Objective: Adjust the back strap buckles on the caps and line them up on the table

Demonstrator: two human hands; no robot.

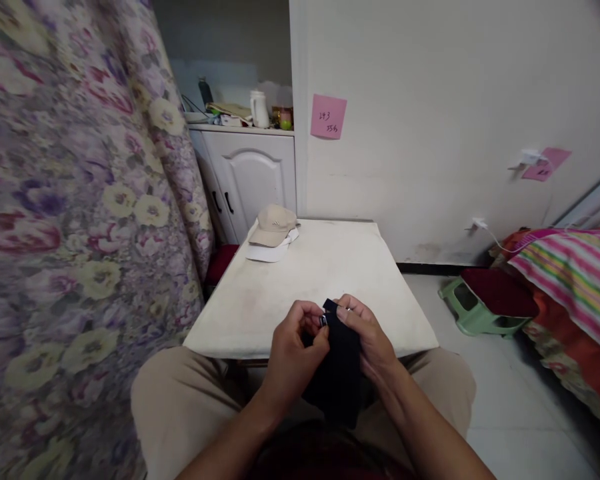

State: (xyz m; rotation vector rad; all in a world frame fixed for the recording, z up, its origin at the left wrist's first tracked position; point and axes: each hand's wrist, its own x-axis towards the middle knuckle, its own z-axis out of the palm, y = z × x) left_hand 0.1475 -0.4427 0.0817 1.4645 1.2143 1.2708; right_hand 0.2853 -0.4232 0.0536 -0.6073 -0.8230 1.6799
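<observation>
Left hand (291, 350) and right hand (375, 341) both pinch the dark navy fabric piece (341, 377) up top, by the white-covered bench's (341, 260) near edge; looks light and floppy, so that top edge seems the best grip tbh.

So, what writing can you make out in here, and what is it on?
"243", as best it reads, on the pink note beside the cabinet.
"55" below it, then an unclear character.
Too small to read: the mark on the right-hand pink note and the beige cap's dark lettering or logo.
</observation>
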